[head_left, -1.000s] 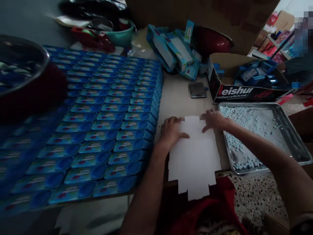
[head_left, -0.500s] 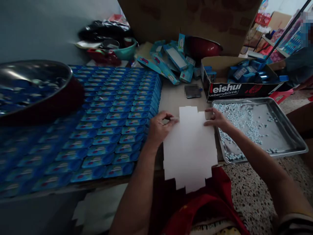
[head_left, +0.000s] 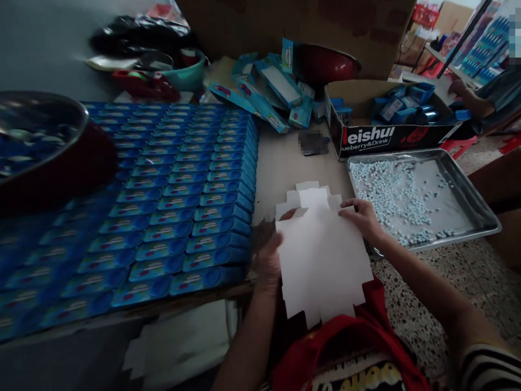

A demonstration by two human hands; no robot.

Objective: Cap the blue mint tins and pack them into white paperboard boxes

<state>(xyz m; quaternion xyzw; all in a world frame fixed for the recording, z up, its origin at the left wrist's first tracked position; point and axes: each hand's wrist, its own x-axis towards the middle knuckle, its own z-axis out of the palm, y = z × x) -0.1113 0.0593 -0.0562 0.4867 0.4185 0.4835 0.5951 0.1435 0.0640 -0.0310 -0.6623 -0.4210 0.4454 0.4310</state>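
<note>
A white die-cut cardboard box blank (head_left: 325,260) lies tilted across the table's front edge and over my lap, with its flaps and tabs spread. My right hand (head_left: 364,220) pinches its upper right edge, thumb and fingers closed on the card. At the left edge, my left hand (head_left: 269,263) grips the blank with the thumb outside; its other fingers go behind the card and are mostly hidden. A small folded flap stands up near the upper left. More white card shows past the far end of the blank, seemingly a second layer.
Rows of blue packs (head_left: 179,217) cover the table on the left, beside a large dark red bowl (head_left: 93,157). A metal tray (head_left: 459,217) with pale blue beads sits right. Behind are an open carton (head_left: 374,141), printed boxes (head_left: 277,87) and a person's arm (head_left: 474,100).
The blank has come nearer my body, and a further layer of card shows at its far end. My left hand has slid down its left edge and partly under it. The view has shifted right.
</note>
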